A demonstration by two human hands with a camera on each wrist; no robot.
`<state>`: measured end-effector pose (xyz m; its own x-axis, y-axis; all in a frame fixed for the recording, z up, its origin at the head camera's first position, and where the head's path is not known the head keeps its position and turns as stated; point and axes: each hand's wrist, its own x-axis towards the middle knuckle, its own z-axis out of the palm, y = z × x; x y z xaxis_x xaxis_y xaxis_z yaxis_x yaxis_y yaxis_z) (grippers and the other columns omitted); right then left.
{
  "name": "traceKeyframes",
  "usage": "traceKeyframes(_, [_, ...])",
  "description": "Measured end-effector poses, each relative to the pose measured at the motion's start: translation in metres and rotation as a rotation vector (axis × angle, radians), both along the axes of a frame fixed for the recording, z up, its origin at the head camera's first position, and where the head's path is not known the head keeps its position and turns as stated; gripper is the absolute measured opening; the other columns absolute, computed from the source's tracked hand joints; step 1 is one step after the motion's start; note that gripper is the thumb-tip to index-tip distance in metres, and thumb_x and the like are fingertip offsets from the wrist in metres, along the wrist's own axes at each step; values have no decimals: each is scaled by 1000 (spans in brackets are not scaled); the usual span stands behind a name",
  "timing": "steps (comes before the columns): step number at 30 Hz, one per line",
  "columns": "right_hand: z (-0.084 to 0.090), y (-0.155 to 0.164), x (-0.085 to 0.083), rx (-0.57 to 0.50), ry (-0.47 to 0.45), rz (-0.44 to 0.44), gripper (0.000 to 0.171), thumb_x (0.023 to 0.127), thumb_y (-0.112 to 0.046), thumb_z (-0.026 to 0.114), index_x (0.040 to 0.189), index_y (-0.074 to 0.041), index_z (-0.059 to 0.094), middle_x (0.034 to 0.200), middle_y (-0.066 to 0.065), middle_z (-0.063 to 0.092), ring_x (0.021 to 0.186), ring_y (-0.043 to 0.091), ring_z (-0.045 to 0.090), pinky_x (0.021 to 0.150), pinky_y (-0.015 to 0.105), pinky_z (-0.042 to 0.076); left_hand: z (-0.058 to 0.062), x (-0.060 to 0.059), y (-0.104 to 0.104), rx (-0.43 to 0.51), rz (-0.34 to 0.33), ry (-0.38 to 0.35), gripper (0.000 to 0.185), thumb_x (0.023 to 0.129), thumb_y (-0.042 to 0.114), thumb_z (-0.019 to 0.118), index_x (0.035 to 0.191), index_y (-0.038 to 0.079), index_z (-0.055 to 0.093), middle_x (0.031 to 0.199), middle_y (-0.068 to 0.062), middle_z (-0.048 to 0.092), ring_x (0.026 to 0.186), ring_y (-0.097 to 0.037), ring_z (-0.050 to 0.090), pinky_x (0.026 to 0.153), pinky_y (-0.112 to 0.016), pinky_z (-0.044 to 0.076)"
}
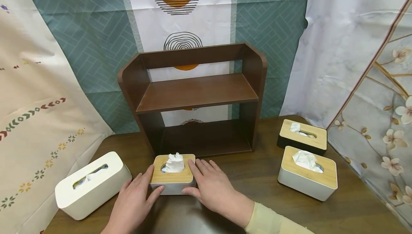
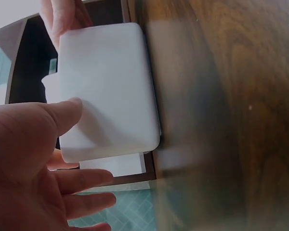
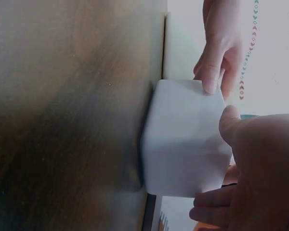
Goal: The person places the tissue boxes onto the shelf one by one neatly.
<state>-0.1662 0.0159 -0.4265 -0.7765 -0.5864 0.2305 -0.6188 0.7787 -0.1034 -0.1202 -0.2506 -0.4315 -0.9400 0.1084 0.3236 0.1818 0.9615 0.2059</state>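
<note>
A small white tissue box (image 1: 173,175) with a bamboo lid and a tuft of tissue stands on the wooden table (image 1: 254,177), just in front of the brown shelf unit (image 1: 196,96). My left hand (image 1: 141,191) lies against its front left corner, thumb along the left side. My right hand (image 1: 206,184) lies against the right side with straight fingers, thumb on the front face. In the left wrist view the left hand (image 2: 48,159) has spread fingers, its thumb tip touching the white box (image 2: 108,91). In the right wrist view the thumb of the right hand (image 3: 260,163) touches the box (image 3: 185,139).
A long all-white tissue box (image 1: 91,185) sits at the table's left. On the right stand a white box with a bamboo lid (image 1: 307,177) and, behind it, a black one (image 1: 302,137). Both shelves of the unit hold nothing. Patterned cloths hang behind.
</note>
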Motion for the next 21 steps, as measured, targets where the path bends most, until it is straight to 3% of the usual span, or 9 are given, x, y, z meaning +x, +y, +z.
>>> traceKeyframes(11, [-3,-4,3,-65,88,29,72,111,-51,63,161,1,53,150,22,65,140,33,64,120,48,48,-5,1,7,37,-28,44,77,96,27,90,156,-5,55,133,-21,76,120,-37,75,113,-70,44])
traceKeyframes(16, [-5,-5,3,-98,164,37,63,111,-41,68,155,2,58,142,27,68,130,37,71,114,48,53,-3,1,16,52,-16,44,74,93,28,92,152,-4,61,116,-17,82,108,-36,79,113,-67,47])
traceKeyframes(21, [-3,-2,1,-131,160,27,60,110,-36,70,155,1,58,143,30,67,125,39,73,110,47,56,1,0,25,73,2,55,70,92,29,93,148,-1,65,100,-14,83,101,-37,80,109,-63,51])
